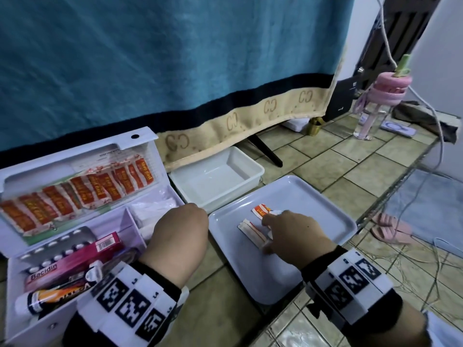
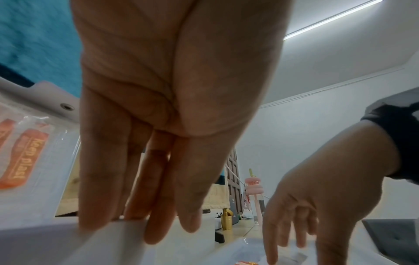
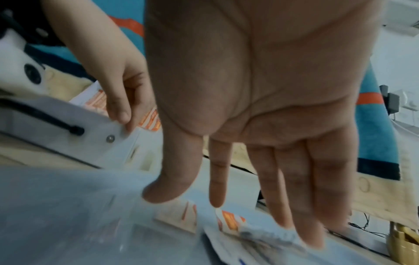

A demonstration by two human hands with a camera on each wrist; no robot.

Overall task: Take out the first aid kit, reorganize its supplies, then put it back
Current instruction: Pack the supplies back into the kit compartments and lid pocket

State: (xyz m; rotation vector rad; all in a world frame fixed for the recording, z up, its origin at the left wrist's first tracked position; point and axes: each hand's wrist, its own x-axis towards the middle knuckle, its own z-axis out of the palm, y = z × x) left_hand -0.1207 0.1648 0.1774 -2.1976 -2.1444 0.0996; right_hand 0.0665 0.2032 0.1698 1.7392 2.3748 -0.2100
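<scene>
The white first aid kit (image 1: 10, 284) lies open at the left, with orange plaster strips (image 1: 82, 194) tucked in its lid. Inside it are a pink Bacidin box (image 1: 75, 259), a blister pack (image 1: 57, 242) and a tube (image 1: 50, 296). My left hand (image 1: 183, 221) rests with straight fingers (image 2: 158, 224) on the kit's right wall (image 2: 68, 233). My right hand (image 1: 273, 231) hangs open with spread fingers (image 3: 288, 206) over two plaster packets (image 1: 253, 230) (image 1: 260, 210) on the white tray (image 1: 313, 196). I cannot tell whether it touches them.
A white tub (image 1: 218, 176) stands behind the tray, under a hanging teal towel (image 1: 175, 58). A black stand leg (image 1: 265, 151) runs beside it. A pink bottle (image 1: 383, 96) stands at the far right of the tiled surface, whose edge drops to pink slippers (image 1: 390, 226) and cables (image 1: 426, 259).
</scene>
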